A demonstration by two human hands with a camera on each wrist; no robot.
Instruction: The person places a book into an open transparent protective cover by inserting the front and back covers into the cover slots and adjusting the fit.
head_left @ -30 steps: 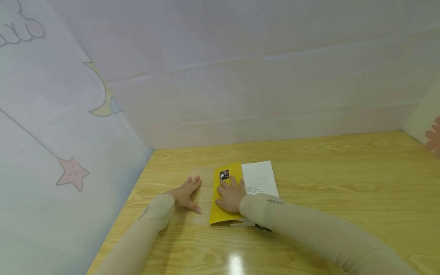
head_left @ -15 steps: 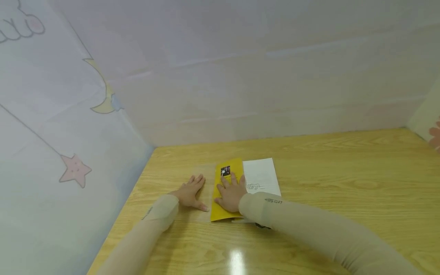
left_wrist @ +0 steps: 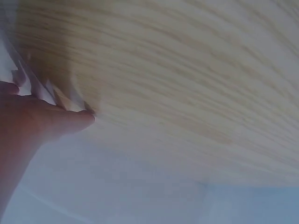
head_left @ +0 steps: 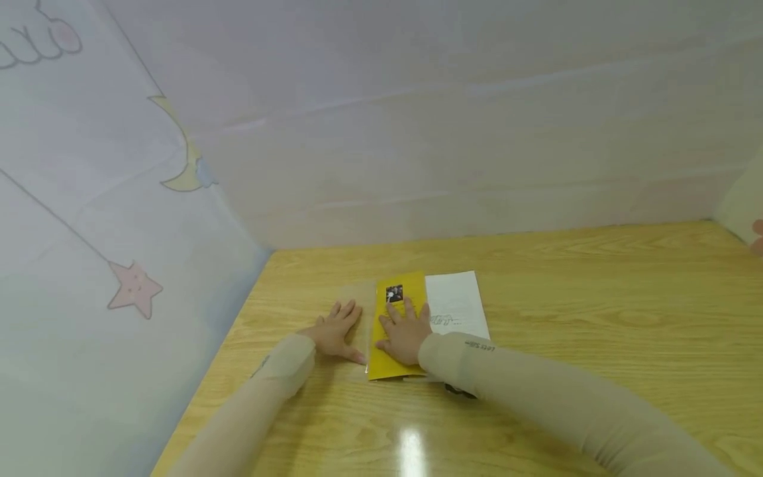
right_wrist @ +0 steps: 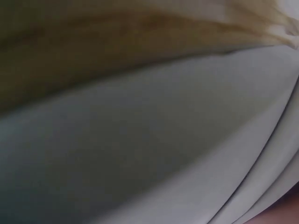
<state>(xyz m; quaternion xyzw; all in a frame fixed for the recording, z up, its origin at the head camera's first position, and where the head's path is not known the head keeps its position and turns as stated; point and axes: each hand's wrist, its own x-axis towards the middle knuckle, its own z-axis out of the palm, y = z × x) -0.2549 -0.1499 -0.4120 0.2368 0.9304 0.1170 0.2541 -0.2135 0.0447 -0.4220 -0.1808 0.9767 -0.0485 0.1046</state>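
In the head view a booklet lies on the wooden table, its yellow cover (head_left: 381,368) to the left and a white printed page (head_left: 456,293) to the right. My right hand (head_left: 405,338) rests on the yellow cover with its fingers spread. Beside the cover's left edge, a clear plastic sheet (head_left: 362,291) extends under my left hand (head_left: 336,333). That hand presses on it with straight fingers, its thumb close to the yellow edge. The left wrist view shows the thumb (left_wrist: 72,122) against creased clear film (left_wrist: 32,81). The right wrist view is too blurred to tell much.
The wooden table (head_left: 596,298) stretches far to the right and meets a pale fabric wall (head_left: 417,146) at the back. A patterned wall (head_left: 71,331) closes off the left side. A black patch (head_left: 460,392) shows beneath the right sleeve.
My left hand has slid slightly right, its thumb now nearer the yellow cover's edge. The cover's raised front edge lies flatter. My right hand stays on the cover.
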